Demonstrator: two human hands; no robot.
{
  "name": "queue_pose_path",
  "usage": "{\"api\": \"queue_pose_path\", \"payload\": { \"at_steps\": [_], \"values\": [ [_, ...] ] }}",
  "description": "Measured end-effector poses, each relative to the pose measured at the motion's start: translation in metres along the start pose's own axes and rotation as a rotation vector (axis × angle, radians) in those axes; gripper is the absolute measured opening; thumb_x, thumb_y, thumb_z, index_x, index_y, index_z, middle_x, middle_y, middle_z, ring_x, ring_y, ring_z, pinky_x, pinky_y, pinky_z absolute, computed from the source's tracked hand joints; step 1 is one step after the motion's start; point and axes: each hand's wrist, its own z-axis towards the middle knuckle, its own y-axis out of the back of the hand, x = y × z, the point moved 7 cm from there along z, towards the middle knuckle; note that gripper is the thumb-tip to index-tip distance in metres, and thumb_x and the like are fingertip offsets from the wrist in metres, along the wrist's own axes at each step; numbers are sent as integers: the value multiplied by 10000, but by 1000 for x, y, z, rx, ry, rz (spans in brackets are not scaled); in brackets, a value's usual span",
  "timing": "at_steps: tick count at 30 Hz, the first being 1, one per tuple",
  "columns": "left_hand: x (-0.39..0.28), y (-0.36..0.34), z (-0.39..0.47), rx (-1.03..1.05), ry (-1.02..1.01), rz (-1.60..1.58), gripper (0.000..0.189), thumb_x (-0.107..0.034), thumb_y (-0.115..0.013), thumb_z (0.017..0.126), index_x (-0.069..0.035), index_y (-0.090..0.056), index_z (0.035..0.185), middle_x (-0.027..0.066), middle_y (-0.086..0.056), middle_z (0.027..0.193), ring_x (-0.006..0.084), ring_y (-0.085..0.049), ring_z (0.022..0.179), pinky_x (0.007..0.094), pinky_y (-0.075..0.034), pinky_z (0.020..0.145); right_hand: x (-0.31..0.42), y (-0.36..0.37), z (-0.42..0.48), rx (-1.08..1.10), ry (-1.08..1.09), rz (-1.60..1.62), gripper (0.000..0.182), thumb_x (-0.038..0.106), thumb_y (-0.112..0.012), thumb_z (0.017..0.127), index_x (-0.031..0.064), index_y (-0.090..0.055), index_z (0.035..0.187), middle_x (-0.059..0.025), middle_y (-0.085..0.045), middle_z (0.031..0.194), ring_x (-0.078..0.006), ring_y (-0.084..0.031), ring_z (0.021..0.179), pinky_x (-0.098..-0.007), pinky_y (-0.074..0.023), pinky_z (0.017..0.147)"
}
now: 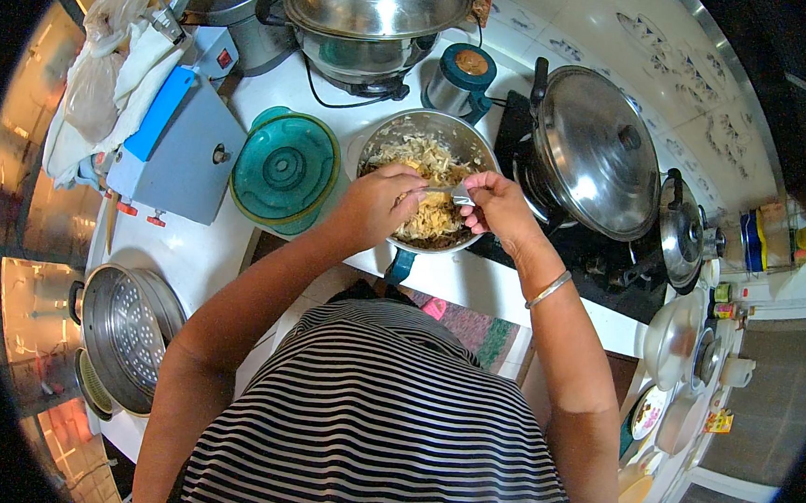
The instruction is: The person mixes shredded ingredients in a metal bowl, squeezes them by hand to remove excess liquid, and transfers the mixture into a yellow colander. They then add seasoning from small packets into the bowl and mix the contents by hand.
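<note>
A steel pan [483, 152] with a dark green handle stands on the white counter before me. It holds chopped, shredded food [424, 153], pale at the back, yellowish in the middle and darker near the front rim. Above the pan, my left hand [386, 198] and my right hand [496, 203] face each other, both closed on a small silvery packet [461, 195]. The packet's left part looks thin and narrow; its exact shape is partly hidden by my fingers. A metal bangle circles my right wrist.
Left of the pan sits a green plastic basin [284, 166], beside a grey-blue machine [179, 148]. Behind are a lidded steel electric pot [373, 32] and a green-lidded steel jug [460, 80]. A large lidded wok [595, 153] stands on the black cooktop, right. A steel steamer [132, 331] lies lower left.
</note>
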Motion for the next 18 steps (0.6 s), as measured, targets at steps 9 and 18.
{"api": "queue_pose_path", "payload": {
  "at_steps": [9, 18],
  "values": [
    [-11, 9, 9, 9, 21, 80, 246, -162, -544, 918, 2, -644, 1071, 196, -643, 1016, 327, -638, 919, 373, -500, 804, -2, 2, -11, -49, 200, -39, 117, 100, -470, 976, 71, -572, 1023, -15, -605, 707, -70, -530, 537, -205, -449, 481],
    [-22, 15, 13, 78, 21, 239, 244, -230, -566, 904, -35, -665, 1012, 166, -655, 906, 347, -637, 806, 412, -494, 707, 8, -4, -19, -71, 297, -405, 106, 63, -491, 953, 40, -592, 975, -9, -599, 700, -74, -558, 570, -220, -475, 509]
  ]
}}
